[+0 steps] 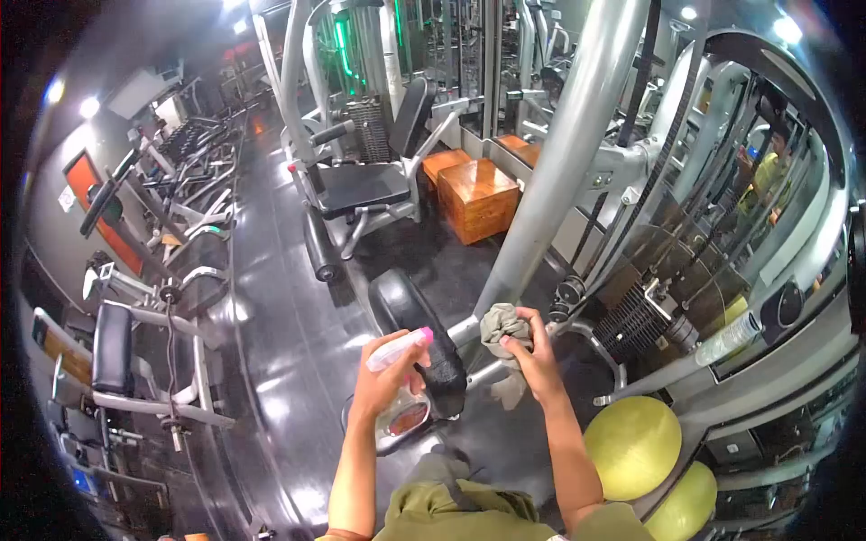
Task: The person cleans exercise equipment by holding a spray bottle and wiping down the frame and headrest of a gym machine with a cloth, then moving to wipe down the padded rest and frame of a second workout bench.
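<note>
My left hand (383,374) is wrapped round a spray bottle (406,347) with a pink-tipped head and a clear lower part. A crumpled grey-green cloth (503,334) is gripped in my right hand (537,356), and one end of it hangs below the fingers. Between and beyond my hands lies a long black padded bench (401,307) with a shiny surface. The thick silver post (559,153) of a machine rises just past the cloth. Neither the cloth nor the bottle visibly touches the pad.
A black-seated machine (361,187) and wooden boxes (478,198) stand ahead. Two yellow-green balls (633,448) lie at the lower right, near a weight stack (636,325). More gym equipment lines the left. A person in yellow (767,171) shows at the right, seemingly in a mirror.
</note>
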Available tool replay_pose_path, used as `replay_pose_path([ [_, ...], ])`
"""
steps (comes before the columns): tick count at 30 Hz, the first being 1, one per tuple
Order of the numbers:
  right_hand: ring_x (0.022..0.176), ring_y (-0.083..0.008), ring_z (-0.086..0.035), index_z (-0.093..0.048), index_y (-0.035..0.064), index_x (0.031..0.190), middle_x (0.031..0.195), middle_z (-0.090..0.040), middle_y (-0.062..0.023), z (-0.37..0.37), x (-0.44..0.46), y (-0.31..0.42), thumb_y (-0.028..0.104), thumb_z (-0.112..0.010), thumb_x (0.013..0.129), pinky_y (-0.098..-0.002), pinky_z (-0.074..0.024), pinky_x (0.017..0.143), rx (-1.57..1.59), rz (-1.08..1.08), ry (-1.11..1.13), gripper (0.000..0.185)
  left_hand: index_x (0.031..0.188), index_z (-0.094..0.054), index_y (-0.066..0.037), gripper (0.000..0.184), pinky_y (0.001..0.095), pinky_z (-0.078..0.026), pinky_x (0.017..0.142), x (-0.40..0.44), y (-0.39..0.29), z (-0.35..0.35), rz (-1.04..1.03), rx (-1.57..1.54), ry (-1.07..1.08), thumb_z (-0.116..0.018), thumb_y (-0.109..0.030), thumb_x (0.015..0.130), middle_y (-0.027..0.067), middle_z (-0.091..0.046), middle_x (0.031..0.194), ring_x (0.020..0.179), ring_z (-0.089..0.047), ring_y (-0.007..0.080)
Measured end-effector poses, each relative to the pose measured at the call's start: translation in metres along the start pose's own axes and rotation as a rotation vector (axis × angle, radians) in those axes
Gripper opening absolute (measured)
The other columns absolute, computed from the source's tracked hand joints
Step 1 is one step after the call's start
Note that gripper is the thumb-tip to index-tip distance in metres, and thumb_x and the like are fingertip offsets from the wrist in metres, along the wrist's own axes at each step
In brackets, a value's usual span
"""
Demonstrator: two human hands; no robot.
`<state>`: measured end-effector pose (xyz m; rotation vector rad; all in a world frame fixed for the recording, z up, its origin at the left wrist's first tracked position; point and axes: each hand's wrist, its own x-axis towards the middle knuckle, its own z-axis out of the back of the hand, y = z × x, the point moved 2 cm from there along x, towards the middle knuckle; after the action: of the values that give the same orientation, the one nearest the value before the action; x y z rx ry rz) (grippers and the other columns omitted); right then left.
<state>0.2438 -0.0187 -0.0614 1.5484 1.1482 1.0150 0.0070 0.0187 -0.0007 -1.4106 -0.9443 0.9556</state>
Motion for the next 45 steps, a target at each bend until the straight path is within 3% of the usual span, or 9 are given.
replay_pose_path([
  [3,0.103,-0.0112,-0.053,-0.048,0.0067,0.124,0.109,-0.057,-0.0033,0.011,0.013,0.008,0.004,-0.063,0.088,-0.0275,-0.0423,0.093,-0.067,0.013,0.053,0.040,0.086,-0.066,-0.002,0.026,0.0260,-0.048,0.046,0.014,0.002,-0.008,0.101,-0.078,0.076,-0.066,-0.027,0.092,0.0068,-0.065,0.072,0.051,-0.063,0.0154],
  [10,0.101,-0.0106,-0.051,-0.047,0.0043,0.125,0.110,-0.055,-0.0044,-0.006,0.078,0.008,0.007,-0.066,0.086,-0.0266,-0.0424,0.090,-0.062,0.129,0.207,0.043,0.074,-0.065,-0.002,0.030,0.0260,-0.047,0.045,0.049,-0.007,0.016,0.062,-0.052,0.109,-0.066,-0.027,0.091,0.0056,-0.064,0.067,0.049,-0.061,0.0132],
  [18,0.103,-0.0113,-0.051,-0.047,0.0055,0.125,0.112,-0.054,-0.0051,-0.028,0.121,-0.014,0.007,-0.065,0.086,-0.0267,-0.0412,0.093,-0.068,0.064,0.378,0.043,0.078,-0.066,-0.001,0.027,0.0253,-0.044,0.043,0.039,-0.013,0.009,0.090,-0.083,-0.056,-0.066,-0.025,0.090,0.0053,-0.064,0.067,0.046,-0.057,0.0108],
  [26,0.101,-0.0127,-0.052,-0.047,0.0057,0.124,0.111,-0.054,-0.0061,-0.035,0.170,-0.032,0.011,-0.067,0.084,-0.0266,-0.0430,0.090,0.048,-0.050,0.643,0.045,0.084,-0.064,-0.001,0.024,0.0236,-0.045,0.047,0.034,-0.010,0.004,0.072,-0.005,-0.049,-0.064,-0.025,0.092,0.0031,-0.065,0.074,0.051,-0.058,0.0100],
  [30,0.099,-0.0103,-0.053,-0.046,0.0044,0.124,0.108,-0.058,-0.0041,-0.027,0.178,-0.022,0.011,-0.066,0.084,-0.0258,-0.0416,0.091,0.009,-0.156,0.813,0.045,0.084,-0.065,-0.001,0.024,0.0230,-0.047,0.048,0.031,-0.022,-0.023,0.182,-0.051,-0.293,-0.066,-0.024,0.091,0.0022,-0.063,0.071,0.055,-0.061,0.0101],
  [33,0.100,-0.0108,-0.052,-0.045,0.0056,0.126,0.110,-0.057,-0.0048,-0.020,0.186,-0.045,0.004,-0.060,0.087,-0.0263,-0.0417,0.090,0.004,-0.044,0.936,0.042,0.082,-0.065,-0.002,0.025,0.0226,-0.046,0.048,0.025,-0.024,-0.042,0.181,0.074,-0.543,-0.068,-0.025,0.090,0.0009,-0.061,0.069,0.054,-0.060,0.0088],
  [39,0.103,-0.0138,-0.052,-0.043,0.0043,0.128,0.112,-0.053,-0.0072,-0.011,0.187,-0.053,0.003,-0.063,0.087,-0.0287,-0.0429,0.091,0.114,-0.213,0.917,0.046,0.075,-0.064,-0.002,0.028,0.0230,-0.042,0.047,0.013,-0.020,-0.103,0.120,0.136,-0.933,-0.070,-0.025,0.089,-0.0009,-0.056,0.063,0.055,-0.055,0.0056],
  [41,0.102,-0.0148,-0.052,-0.042,0.0037,0.129,0.112,-0.053,-0.0077,-0.008,0.189,-0.060,0.004,-0.061,0.089,-0.0293,-0.0433,0.090,0.087,-0.151,0.940,0.045,0.075,-0.063,-0.001,0.027,0.0235,-0.041,0.048,0.016,-0.014,-0.128,0.107,0.085,-1.060,-0.070,-0.024,0.089,-0.0012,-0.055,0.062,0.055,-0.054,0.0057],
  [45,0.109,-0.0183,-0.048,-0.039,0.0032,0.133,0.119,-0.048,-0.0117,-0.002,0.186,-0.070,0.007,-0.061,0.091,-0.0313,-0.0396,0.096,0.142,-0.166,0.938,0.048,0.075,-0.062,0.000,0.020,0.0258,-0.037,0.050,0.024,0.014,-0.161,0.047,0.356,-1.307,-0.072,-0.015,0.083,0.0019,-0.055,0.061,0.054,-0.049,0.0075],
])
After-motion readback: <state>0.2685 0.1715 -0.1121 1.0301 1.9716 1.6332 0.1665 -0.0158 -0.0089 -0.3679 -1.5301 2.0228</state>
